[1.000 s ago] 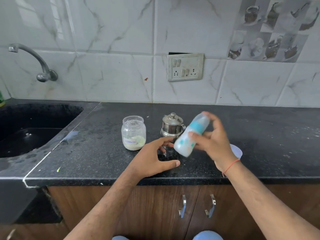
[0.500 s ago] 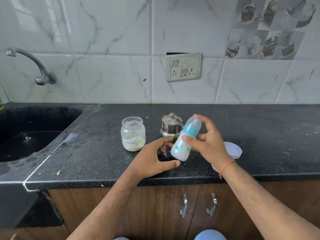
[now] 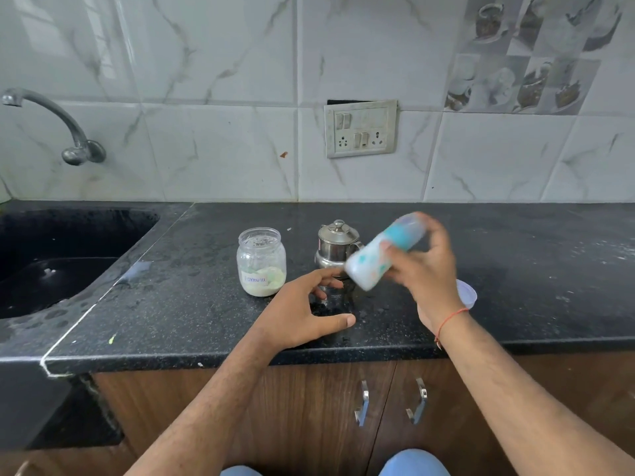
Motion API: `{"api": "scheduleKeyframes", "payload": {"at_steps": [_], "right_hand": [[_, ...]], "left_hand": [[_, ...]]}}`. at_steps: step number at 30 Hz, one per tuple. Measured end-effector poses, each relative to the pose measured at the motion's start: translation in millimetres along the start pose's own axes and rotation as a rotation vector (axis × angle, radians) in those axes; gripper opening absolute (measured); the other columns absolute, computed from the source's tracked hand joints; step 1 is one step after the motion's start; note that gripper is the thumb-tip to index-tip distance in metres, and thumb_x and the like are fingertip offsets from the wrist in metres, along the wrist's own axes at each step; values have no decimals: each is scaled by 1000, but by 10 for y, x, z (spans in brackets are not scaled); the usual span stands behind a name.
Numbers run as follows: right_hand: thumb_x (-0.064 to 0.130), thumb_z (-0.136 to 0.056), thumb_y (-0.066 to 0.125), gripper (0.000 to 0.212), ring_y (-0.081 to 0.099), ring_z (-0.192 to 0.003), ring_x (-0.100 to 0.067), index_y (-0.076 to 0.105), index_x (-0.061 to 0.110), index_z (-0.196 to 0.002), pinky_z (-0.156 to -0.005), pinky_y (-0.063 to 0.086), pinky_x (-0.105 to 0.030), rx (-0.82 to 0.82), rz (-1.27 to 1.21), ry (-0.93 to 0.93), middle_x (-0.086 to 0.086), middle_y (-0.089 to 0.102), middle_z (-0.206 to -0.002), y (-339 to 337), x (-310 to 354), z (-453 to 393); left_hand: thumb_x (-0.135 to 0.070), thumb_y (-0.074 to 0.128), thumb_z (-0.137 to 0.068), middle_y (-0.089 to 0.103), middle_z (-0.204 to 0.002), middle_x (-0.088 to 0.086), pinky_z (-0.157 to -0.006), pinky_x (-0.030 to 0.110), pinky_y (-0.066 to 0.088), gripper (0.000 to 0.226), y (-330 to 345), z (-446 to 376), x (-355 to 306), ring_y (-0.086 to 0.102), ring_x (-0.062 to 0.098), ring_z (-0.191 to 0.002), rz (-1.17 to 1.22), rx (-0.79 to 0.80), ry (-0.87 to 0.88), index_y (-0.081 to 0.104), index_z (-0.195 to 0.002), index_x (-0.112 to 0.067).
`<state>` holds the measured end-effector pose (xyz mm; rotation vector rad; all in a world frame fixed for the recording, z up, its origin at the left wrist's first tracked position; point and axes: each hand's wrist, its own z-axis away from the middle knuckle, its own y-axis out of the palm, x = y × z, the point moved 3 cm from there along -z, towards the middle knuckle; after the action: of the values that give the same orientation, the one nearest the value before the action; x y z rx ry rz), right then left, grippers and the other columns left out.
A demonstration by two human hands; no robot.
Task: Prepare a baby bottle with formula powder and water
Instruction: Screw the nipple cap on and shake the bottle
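Soft, even daylight fills the room. The wall tiles [image 3: 220, 56] shine a little at top left. The bottle [image 3: 381, 255] looks blurry. Straight lines bend near the edges.

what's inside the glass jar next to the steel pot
The jar holds pale powder in its bottom part; the rest looks empty, and it has no lid on. Its label covers part of the powder.

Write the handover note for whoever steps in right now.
Right hand: grips the baby bottle, tilted in the air, motion-blurred, milky inside.
Left hand: open, resting on the countertop, holding nothing.
Formula jar: open, some powder left, beside the steel pot. White lid lies behind the right wrist.
Done, by the look of it: powder and water in.
Left: finish mixing, close the jar.
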<state>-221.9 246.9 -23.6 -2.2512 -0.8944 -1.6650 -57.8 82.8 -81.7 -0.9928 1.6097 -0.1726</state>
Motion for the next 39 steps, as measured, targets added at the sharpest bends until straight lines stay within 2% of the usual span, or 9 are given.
{"api": "scheduleKeyframes", "payload": {"at_steps": [12,15,18,22,25,28,32,35,39], "right_hand": [[9,-85,88,69,81,-98,-30,53,38,-137,-79,67,-52,113,107,11,-9,81,-107,70,-31,6],[4,-91,82,65,79,-104,-29,49,29,-140,-74,67,-44,-84,-98,31,-10,76,-117,-30,-51,-24],[6,-85,87,69,80,-99,-32,53,36,-138,-76,67,-50,109,102,32,-8,81,-103,57,-50,15],[5,-91,82,64,79,-105,-27,49,28,-140,-77,67,-44,-94,-95,46,-1,76,-110,-67,-27,-13],[9,-84,88,67,80,-99,-28,54,37,-135,-80,67,-55,99,168,8,-2,80,-102,38,9,12],[6,-89,83,61,79,-103,-27,52,34,-134,-79,67,-51,-92,-16,19,-2,78,-108,-60,-14,-40],[14,-83,90,67,81,-97,-28,55,44,-131,-82,66,-54,153,252,-11,-7,82,-103,44,-22,18],[9,-89,84,62,80,-102,-27,52,34,-135,-75,68,-44,-30,60,12,-11,78,-113,-70,-53,-24],[12,-82,90,68,81,-94,-24,55,39,-134,-78,67,-48,154,259,-37,-6,82,-103,36,-35,19]], "left_hand": [[-56,95,-77,69,-128,-36,-109,37,58,79,-5,2,6,68,5,-112,-3,-11,26,53,-143,-62],[-55,96,-78,69,-129,-36,-109,36,57,78,0,-14,7,67,3,-112,-5,-11,24,52,-142,-63],[-54,96,-78,69,-128,-36,-109,36,57,81,-3,2,8,67,3,-112,-8,-11,17,55,-148,-56],[-55,96,-78,70,-128,-36,-110,34,56,85,-7,-6,-3,67,2,-113,-15,-11,12,56,-153,-47],[-55,96,-78,68,-128,-37,-109,35,57,84,-3,15,-3,67,4,-113,-19,-11,14,56,-152,-50],[-57,95,-77,68,-129,-39,-110,34,56,82,-7,2,-16,67,3,-114,-22,-5,8,55,-148,-55],[-62,93,-74,70,-128,-34,-110,38,57,88,-1,13,-16,68,5,-112,4,-6,6,56,-153,-48],[-64,92,-73,70,-128,-36,-109,36,57,86,-4,6,-19,67,4,-112,6,-6,8,56,-151,-52],[-65,91,-73,70,-129,-35,-109,38,58,87,-3,15,-20,67,5,-113,6,3,15,54,-150,-53]]}}
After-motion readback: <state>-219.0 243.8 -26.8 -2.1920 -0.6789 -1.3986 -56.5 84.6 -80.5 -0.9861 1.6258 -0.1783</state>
